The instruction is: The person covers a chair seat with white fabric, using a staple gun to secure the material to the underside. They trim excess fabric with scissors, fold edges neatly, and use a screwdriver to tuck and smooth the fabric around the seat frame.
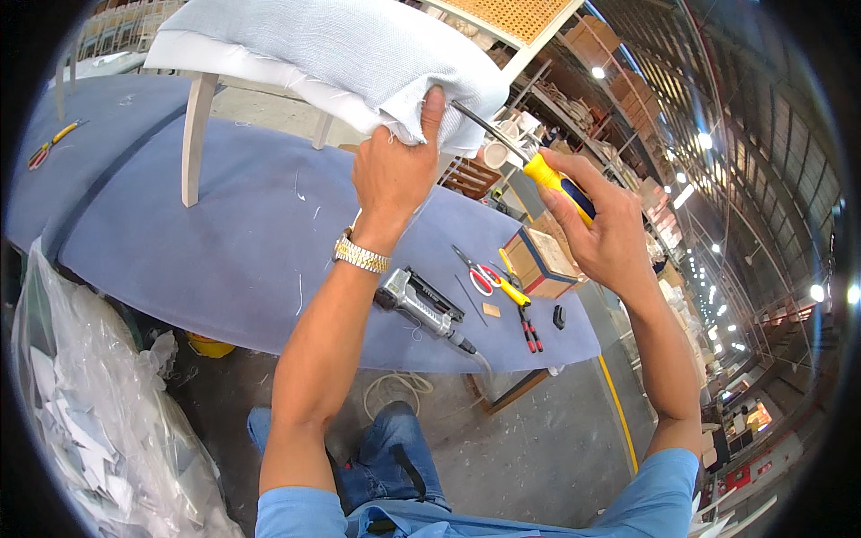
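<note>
A chair seat (314, 45) covered in pale grey-blue fabric stands on the table, its pale wooden leg (195, 139) showing. White padding or lining hangs along the seat's lower edge. My left hand (396, 170) is closed on bunched fabric at the seat's near right corner, thumb pressed on top. In my right hand (601, 211) is a screwdriver (549, 175) with a yellow and dark blue handle. Its dark shaft slants up and left toward the same corner, and the tip is at the fabric near my left thumb. Whether it goes into the fabric I cannot tell.
On the blue-grey tabletop (242, 242) lie a staple gun (421, 305) with an air hose, red-handled scissors (482, 276), red-handled pliers (529, 332) and a wooden box (541, 262). Another yellow-handled tool (54, 143) lies far left. A plastic bag of scraps (108, 430) stands lower left.
</note>
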A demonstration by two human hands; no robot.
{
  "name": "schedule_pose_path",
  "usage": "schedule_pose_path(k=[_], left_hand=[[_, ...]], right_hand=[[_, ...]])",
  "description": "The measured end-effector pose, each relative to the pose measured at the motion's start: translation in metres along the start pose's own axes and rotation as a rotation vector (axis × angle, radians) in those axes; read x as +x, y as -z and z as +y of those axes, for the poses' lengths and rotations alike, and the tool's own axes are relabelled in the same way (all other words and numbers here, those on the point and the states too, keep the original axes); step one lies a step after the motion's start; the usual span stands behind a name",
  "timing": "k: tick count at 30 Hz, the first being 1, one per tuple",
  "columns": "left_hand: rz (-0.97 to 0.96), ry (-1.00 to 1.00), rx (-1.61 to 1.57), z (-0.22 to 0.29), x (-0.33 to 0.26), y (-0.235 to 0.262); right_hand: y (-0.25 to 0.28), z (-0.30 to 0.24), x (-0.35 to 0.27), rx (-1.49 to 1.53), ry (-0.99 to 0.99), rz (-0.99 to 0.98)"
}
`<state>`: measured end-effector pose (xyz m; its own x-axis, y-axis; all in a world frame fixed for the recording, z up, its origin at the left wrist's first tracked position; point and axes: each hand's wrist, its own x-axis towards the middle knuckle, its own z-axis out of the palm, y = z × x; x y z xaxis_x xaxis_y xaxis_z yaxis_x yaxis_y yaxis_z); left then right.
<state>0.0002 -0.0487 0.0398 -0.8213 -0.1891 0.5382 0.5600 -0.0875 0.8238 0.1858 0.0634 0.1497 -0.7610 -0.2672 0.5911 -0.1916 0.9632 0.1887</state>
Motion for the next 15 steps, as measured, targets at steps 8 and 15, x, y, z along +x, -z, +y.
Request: schedule_pose_path(k=[8,15], left_hand=[[0.056,-0.120,-0.024,-0.005,0.001,-0.004],[0.050,-0.177,-0.053,-0.002,0.005,-0.001]], right_hand=[[-0.012,0.024,-0.005,0.445,-0.187,-0.091],[-0.027,0.045,-0.014,0.281,-0.013,0.082]])
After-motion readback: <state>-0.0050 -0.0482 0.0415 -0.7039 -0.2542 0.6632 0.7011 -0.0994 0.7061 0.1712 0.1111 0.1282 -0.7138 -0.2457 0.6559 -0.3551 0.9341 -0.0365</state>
